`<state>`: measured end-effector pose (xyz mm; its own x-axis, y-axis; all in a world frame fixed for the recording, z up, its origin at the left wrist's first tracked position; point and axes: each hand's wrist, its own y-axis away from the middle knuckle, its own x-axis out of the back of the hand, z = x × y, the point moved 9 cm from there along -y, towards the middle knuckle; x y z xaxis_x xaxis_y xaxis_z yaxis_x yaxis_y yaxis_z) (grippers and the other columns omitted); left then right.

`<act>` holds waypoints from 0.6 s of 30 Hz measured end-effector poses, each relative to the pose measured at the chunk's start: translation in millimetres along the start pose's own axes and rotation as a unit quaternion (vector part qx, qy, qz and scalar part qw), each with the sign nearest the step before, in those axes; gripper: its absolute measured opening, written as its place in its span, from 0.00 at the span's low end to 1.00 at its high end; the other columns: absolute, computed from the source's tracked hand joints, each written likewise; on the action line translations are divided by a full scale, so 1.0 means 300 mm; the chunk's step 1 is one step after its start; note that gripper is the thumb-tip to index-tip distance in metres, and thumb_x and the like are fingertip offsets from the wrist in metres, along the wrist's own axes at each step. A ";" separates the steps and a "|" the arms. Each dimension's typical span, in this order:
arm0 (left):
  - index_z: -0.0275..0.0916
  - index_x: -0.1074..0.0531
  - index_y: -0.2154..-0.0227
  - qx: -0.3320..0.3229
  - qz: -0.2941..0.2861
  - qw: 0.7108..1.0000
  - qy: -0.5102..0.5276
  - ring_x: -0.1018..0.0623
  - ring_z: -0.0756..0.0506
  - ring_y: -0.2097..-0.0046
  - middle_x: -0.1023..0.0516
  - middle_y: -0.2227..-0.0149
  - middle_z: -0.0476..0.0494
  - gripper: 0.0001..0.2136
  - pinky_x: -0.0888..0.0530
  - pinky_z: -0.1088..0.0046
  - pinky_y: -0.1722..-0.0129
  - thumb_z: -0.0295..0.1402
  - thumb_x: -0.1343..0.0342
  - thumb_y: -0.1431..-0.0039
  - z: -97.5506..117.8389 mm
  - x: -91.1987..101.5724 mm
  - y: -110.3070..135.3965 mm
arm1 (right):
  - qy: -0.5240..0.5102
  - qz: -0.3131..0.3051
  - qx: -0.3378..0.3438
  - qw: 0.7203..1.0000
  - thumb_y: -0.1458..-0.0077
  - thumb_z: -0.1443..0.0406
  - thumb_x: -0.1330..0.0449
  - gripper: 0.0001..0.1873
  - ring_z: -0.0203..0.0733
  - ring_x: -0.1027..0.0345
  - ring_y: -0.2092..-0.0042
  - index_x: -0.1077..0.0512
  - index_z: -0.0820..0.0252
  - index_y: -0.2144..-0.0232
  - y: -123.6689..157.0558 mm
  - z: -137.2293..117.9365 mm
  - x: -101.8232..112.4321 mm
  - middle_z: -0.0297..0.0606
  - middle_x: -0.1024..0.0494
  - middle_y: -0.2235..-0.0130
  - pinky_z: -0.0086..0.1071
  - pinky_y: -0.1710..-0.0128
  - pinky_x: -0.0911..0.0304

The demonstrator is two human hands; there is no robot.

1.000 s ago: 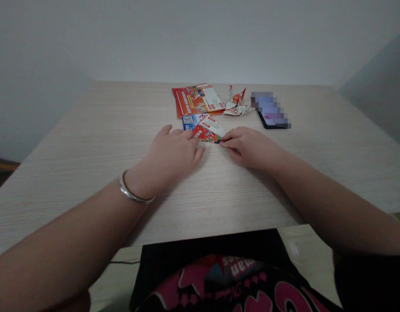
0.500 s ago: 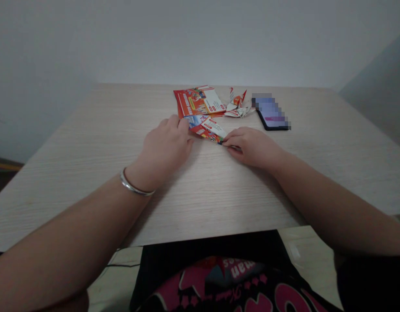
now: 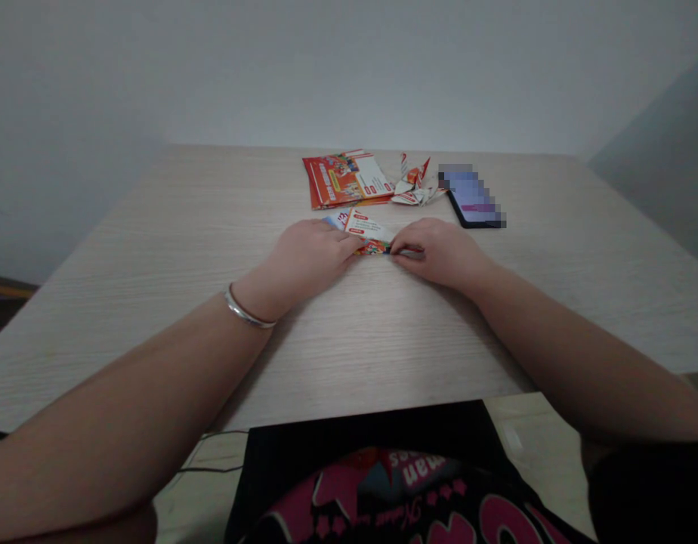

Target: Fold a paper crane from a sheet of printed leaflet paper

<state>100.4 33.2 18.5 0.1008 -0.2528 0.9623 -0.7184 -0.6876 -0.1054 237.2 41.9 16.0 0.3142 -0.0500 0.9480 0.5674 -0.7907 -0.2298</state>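
Observation:
A folded piece of printed red, white and blue paper (image 3: 365, 229) lies on the light wooden table (image 3: 156, 249) between my hands. My left hand (image 3: 307, 257), with a silver bangle on its wrist, has its fingers curled and pressed onto the paper's left part. My right hand (image 3: 437, 251) pinches the paper's right tip between thumb and fingers, resting on the table.
Behind the folded paper lie a stack of red printed flyers (image 3: 344, 178), a small folded paper figure (image 3: 415, 183) and a phone (image 3: 474, 200) with its screen lit. A plain wall stands behind the table. The table's near edge is by my lap.
My left hand went from lying flat on the paper to curled fingers pressing it. The paper has been folded narrower and lies flatter. My right hand kept its pinch on the tip.

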 end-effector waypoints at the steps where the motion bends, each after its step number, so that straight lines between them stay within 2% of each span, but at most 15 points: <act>1: 0.38 0.19 0.51 0.007 -0.008 1.000 -0.014 0.16 0.37 0.55 0.14 0.57 0.34 0.18 0.26 0.63 0.56 0.36 0.55 0.25 0.000 0.009 -0.001 | 0.005 0.004 -0.009 1.000 0.39 0.66 0.37 0.09 0.50 0.22 0.51 0.17 0.57 0.59 0.002 -0.004 0.003 0.43 0.13 0.55 0.42 0.49 0.32; 4: 0.39 0.18 0.56 0.037 -0.011 0.999 -0.031 0.17 0.38 0.60 0.15 0.61 0.35 0.20 0.29 0.64 0.62 0.39 0.56 0.24 -0.006 0.042 0.003 | -0.007 0.013 -0.036 0.999 0.39 0.65 0.36 0.08 0.49 0.22 0.53 0.17 0.57 0.59 0.006 -0.013 0.013 0.42 0.13 0.56 0.40 0.53 0.32; 8: 0.41 0.17 0.56 0.081 0.009 0.996 0.043 0.18 0.40 0.62 0.14 0.62 0.39 0.19 0.32 0.66 0.66 0.42 0.54 0.26 -0.026 0.049 0.015 | -0.074 0.023 -0.078 0.994 0.41 0.67 0.36 0.07 0.44 0.23 0.61 0.18 0.57 0.63 0.004 -0.001 0.013 0.39 0.14 0.62 0.36 0.60 0.34; 13: 0.40 0.18 0.58 0.065 0.078 0.985 0.137 0.18 0.42 0.59 0.14 0.59 0.41 0.17 0.31 0.68 0.65 0.41 0.51 0.27 -0.021 0.040 0.023 | -0.192 0.059 -0.090 0.976 0.44 0.68 0.37 0.05 0.39 0.26 0.66 0.20 0.57 0.67 -0.009 -0.003 0.001 0.35 0.16 0.66 0.33 0.63 0.34; 18: 0.38 0.18 0.61 0.047 0.099 0.974 0.199 0.19 0.42 0.59 0.16 0.61 0.40 0.15 0.28 0.67 0.62 0.39 0.48 0.29 -0.003 0.047 0.019 | -0.210 0.067 -0.106 0.970 0.47 0.68 0.36 0.03 0.39 0.27 0.67 0.22 0.58 0.69 -0.022 -0.035 -0.008 0.36 0.17 0.68 0.33 0.65 0.35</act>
<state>97.0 26.4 31.6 -0.3214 -0.1150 0.9399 -0.6280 -0.7170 -0.3024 224.7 41.0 17.4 0.6816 0.0574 0.7295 0.3458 -0.9039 -0.2519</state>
